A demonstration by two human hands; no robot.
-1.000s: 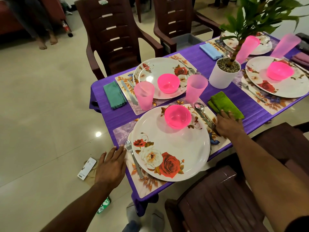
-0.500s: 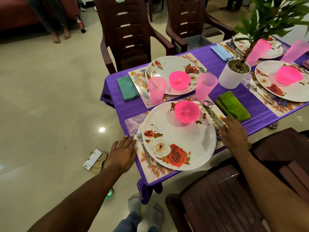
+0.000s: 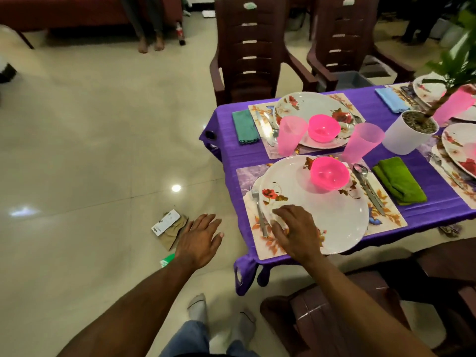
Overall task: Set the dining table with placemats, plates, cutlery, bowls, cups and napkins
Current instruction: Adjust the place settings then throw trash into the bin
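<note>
Glossy cream floor tiles (image 3: 90, 150), dark brown plastic chairs (image 3: 247, 47) drawn up to a bench under a purple cloth (image 3: 422, 204). Nearest setting: floral placemat (image 3: 389, 215) carrying a large white rose-print plate (image 3: 332, 215), with a pink bowl (image 3: 329, 173) sitting on the plate's far part, a fork (image 3: 257, 207) lying on the mat just left of the plate, a spoon and knife (image 3: 365, 186) on the mat to its right, and a folded green napkin (image 3: 399, 180) on the cloth beyond those. Pink cup (image 3: 363, 141) standing at the mat's far right corner. Second setting beyond: another flowered plate (image 3: 309, 106), pink bowl (image 3: 323, 130) on it, pink cup (image 3: 291, 135) in front, teal napkin (image 3: 244, 126) to the left. White plant pot (image 3: 407, 135) further right, blue napkin (image 3: 391, 99) behind it. Right hand (image 3: 296, 230) over the near-left rim of the nearest plate, palm down, fingers (image 3: 279, 225) loosely spread and bent, tips at or touching the rim; grip not clear, nothing seen pinched. Left hand (image 3: 201, 238) off the bench edge, above the floor, palm down, fingers straight and slightly apart, holding nothing. White card on a brown scrap (image 3: 167, 225) lying on the tiles beyond the left hand.
</note>
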